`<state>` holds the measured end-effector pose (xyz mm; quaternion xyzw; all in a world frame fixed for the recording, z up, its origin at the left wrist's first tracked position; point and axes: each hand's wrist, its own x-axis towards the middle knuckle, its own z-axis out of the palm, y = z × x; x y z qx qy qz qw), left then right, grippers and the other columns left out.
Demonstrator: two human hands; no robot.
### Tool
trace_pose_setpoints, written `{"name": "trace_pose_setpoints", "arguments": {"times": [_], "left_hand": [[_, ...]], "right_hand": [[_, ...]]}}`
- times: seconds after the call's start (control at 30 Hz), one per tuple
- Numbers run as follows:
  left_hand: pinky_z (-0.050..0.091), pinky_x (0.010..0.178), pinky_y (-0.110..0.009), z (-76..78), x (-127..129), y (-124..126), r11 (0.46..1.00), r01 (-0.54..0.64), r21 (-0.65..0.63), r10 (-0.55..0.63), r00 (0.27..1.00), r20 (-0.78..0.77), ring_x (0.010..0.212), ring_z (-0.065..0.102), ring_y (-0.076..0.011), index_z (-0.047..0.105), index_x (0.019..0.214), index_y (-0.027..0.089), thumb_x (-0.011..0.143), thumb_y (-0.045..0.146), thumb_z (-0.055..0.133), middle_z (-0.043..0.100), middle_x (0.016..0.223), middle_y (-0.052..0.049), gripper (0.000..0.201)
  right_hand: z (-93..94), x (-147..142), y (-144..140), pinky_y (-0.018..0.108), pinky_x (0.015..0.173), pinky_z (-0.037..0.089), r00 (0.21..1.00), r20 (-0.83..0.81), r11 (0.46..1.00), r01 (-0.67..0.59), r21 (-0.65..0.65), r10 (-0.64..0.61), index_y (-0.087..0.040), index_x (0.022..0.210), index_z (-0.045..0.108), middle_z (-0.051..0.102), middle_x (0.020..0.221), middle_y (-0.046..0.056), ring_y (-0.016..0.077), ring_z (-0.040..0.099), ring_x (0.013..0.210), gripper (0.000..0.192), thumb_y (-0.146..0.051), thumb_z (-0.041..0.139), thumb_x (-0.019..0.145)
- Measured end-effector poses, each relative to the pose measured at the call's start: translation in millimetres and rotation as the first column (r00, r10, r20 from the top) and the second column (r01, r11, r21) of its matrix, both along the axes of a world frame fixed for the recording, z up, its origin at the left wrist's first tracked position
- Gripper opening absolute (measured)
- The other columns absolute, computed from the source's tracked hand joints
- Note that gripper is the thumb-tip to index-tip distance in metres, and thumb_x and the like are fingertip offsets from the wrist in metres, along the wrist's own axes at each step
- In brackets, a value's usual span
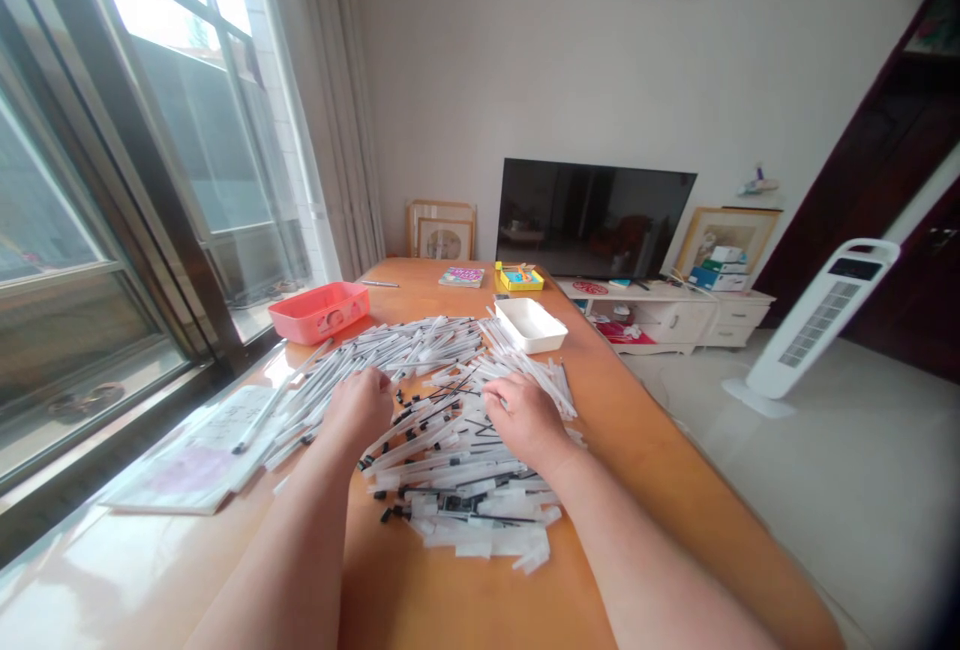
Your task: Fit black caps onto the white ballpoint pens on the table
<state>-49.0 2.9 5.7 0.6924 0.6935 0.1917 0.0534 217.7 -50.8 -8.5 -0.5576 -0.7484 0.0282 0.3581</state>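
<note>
My left hand (360, 404) is over the left side of a spread of pen parts, its fingers curled in; whatever they hold is hidden. Across from it my right hand (528, 416) has thumb and forefinger drawn together, and I cannot make out what is between them. Clear pen barrels (427, 338) lie heaped beyond both hands. Between and below the hands are thin black refills (491, 476), small black end pieces (387, 514) and translucent white caps (487, 538). More pale slim tubes (553, 386) lie beyond my right hand.
A pink basket (319, 312) stands at the left by the window, and a white tray (531, 326) at the right. A booklet (180, 465) lies at the left edge. Farther back are a yellow box (520, 278) and a colourful book (461, 277) on the wooden table (645, 490).
</note>
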Motion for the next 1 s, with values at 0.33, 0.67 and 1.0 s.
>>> {"name": "trace_pose_setpoints", "arguments": {"times": [0.33,0.67,1.0], "left_hand": [[0.043,0.072,-0.027,12.0,47.7,-31.3,0.889,0.400,0.225,-0.454,0.835,0.312,0.079,0.058,-0.0181,0.060,0.095,0.023,0.094,0.035,0.047,0.067,0.086,-0.002,0.018],[0.050,0.079,-0.030,14.5,63.7,-38.0,0.911,0.333,0.243,-0.409,0.656,0.634,0.088,0.065,-0.0215,0.069,0.104,0.021,0.095,0.053,0.048,0.072,0.095,-0.007,0.039],[0.043,0.066,-0.026,5.8,79.3,-41.7,0.855,0.471,0.220,-0.494,0.606,0.624,0.070,0.056,-0.0158,0.069,0.100,0.018,0.093,0.049,0.055,0.066,0.078,-0.003,0.034]], "right_hand": [[4.8,-11.2,-3.3,0.030,0.069,0.049,0.852,-0.511,0.961,-0.228,-0.157,0.118,-0.021,0.096,0.072,0.069,0.079,0.001,0.0187,0.062,0.074,0.030,-0.044,0.052,0.097],[12.9,-0.7,-0.1,0.023,0.055,0.042,0.504,-0.861,0.966,-0.181,-0.184,-0.070,-0.019,0.080,0.066,0.067,0.071,0.001,0.0110,0.053,0.057,0.038,-0.057,0.067,0.086],[18.8,-0.4,4.0,0.018,0.042,0.031,0.120,-0.989,0.961,-0.252,-0.111,-0.083,-0.016,0.085,0.068,0.062,0.065,0.000,0.0070,0.045,0.050,0.041,-0.054,0.080,0.075]]}}
